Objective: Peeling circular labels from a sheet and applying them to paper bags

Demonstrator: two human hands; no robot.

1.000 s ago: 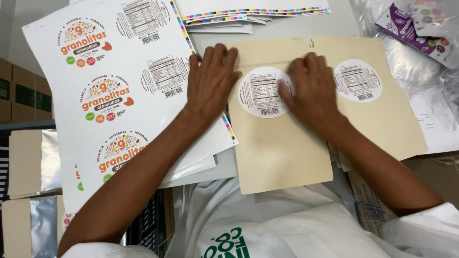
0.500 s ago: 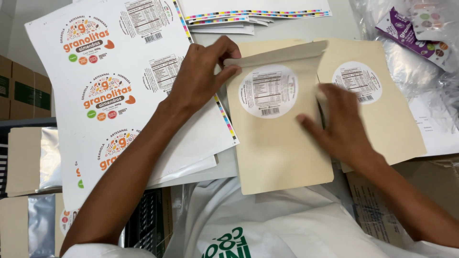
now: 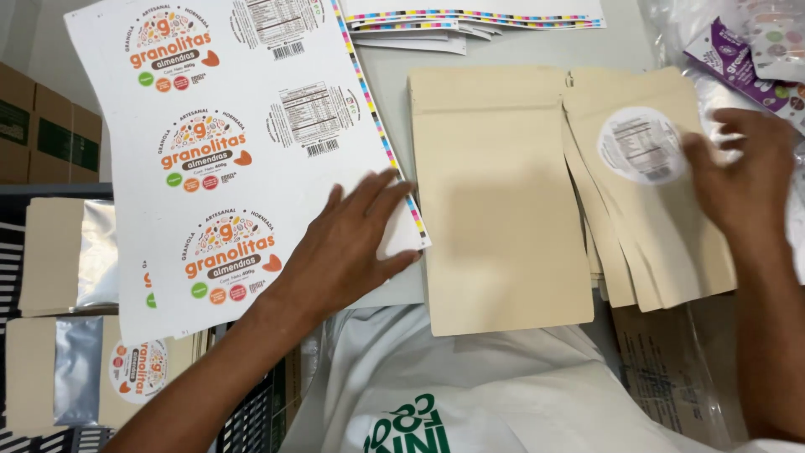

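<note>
Head view, looking straight down at the table (image 3: 503, 52) from above my own chest. My left hand (image 3: 348, 247) lies flat with its fingers spread on the lower right corner of a large white sheet of round printed labels (image 3: 226, 159); it pinches nothing. The sheet covers the left half of the table and overhangs its near edge.

Just to the right of that hand, not touching it, a plain tan paper pouch (image 3: 499, 201) lies flat with its blank face up, between my two hands.

Further right, a fanned stack of the same tan pouches (image 3: 650, 243) lies partly tucked under the plain pouch's right edge. The top pouch carries a round white label (image 3: 637, 145). My right hand (image 3: 742, 180) rests at the right edge of this stack, fingers loosely spread, fingertips touching or just beside the round label. The hand is blurred, so I cannot tell whether it pinches the pouch.

At the top edge lie more white sheets with coloured strips (image 3: 470, 21). At top right sit purple printed packets in clear plastic (image 3: 746, 50). At far left are flat tan and silver pouches (image 3: 63, 268).
</note>
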